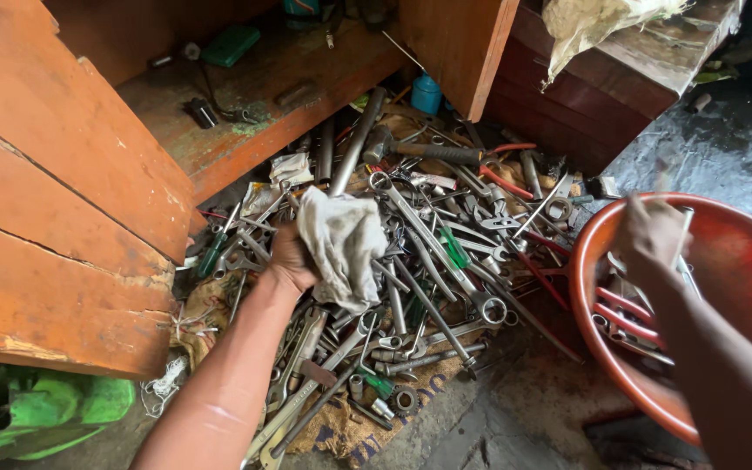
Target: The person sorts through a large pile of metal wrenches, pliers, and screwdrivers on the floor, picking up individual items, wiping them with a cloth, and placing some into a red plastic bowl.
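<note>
My left hand grips a dirty grey-white rag above a big pile of spanners, pliers and other metal tools spread on a sack on the floor. My right hand reaches into an orange plastic basin at the right and holds a thin metal tool there; the hand is blurred. Several tools with red handles lie inside the basin.
An orange wooden cupboard door stands open at the left, above a shelf with small items. A hammer and a metal pipe lie at the back of the pile. Green plastic lies bottom left. Wet concrete floor at right.
</note>
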